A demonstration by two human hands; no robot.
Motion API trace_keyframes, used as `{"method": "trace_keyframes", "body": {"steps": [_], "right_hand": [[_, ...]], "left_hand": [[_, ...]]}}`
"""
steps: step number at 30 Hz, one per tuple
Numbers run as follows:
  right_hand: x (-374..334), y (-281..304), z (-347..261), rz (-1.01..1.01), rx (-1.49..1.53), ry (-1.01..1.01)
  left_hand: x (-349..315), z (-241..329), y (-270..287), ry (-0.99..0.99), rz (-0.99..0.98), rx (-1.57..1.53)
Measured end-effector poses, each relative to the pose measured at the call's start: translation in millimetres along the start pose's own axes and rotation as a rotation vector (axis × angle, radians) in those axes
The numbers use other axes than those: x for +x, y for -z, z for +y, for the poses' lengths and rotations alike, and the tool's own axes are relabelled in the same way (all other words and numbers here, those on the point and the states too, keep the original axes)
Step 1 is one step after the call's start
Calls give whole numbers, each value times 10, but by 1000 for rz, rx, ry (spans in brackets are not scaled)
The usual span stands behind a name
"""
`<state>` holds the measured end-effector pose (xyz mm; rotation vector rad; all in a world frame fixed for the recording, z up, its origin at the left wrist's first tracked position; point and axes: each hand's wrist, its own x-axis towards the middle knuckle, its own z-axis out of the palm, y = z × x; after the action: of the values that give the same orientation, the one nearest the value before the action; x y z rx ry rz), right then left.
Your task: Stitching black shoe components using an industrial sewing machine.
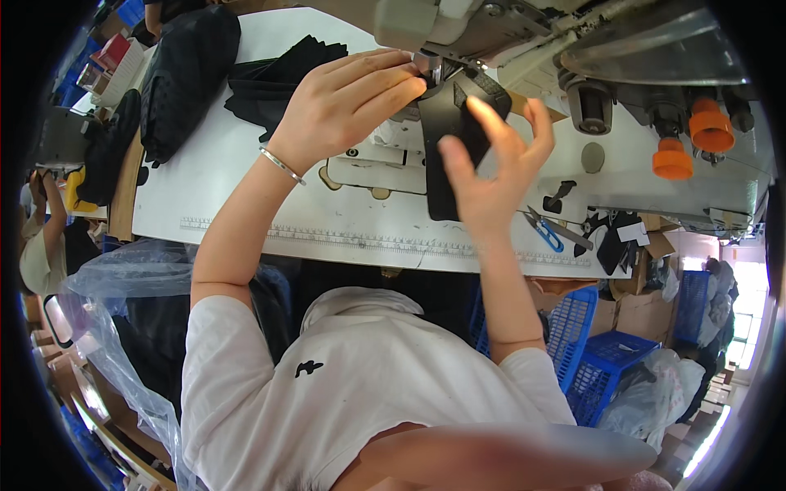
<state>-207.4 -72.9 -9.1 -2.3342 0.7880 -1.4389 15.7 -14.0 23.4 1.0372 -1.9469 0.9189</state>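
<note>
My left hand [348, 102] presses a black fabric piece [446, 155] near the needle area of a white sewing machine [524, 33]; a thin silver bracelet circles that wrist. My right hand [491, 168] holds the same black piece from the right, fingers spread and curled around its edge. The piece hangs from the machine's presser foot down over the white table [213, 188].
A pile of black fabric [270, 78] lies at the table's back left. Blue-handled snips [547, 229] rest right of my right hand. Orange thread cones [692, 139] sit on the machine. Blue crates [585, 344] and a clear plastic bag [123, 319] stand below the table.
</note>
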Motion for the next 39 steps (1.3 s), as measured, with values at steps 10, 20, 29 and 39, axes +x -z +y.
{"method": "trace_keyframes", "body": {"steps": [10,20,29,39], "right_hand": [[-40,-99,-85,25,-169,219],[223,117,157,-87,-124,301],[419,168,320,-153,-85,342],[672,240,515,-497,137,-19]], "left_hand": [[27,-5,7,-45,7,83],[51,241,-1,-33,-76,255],[87,246,56,28,-94,241],[81,347,33,67,-131,358]]}}
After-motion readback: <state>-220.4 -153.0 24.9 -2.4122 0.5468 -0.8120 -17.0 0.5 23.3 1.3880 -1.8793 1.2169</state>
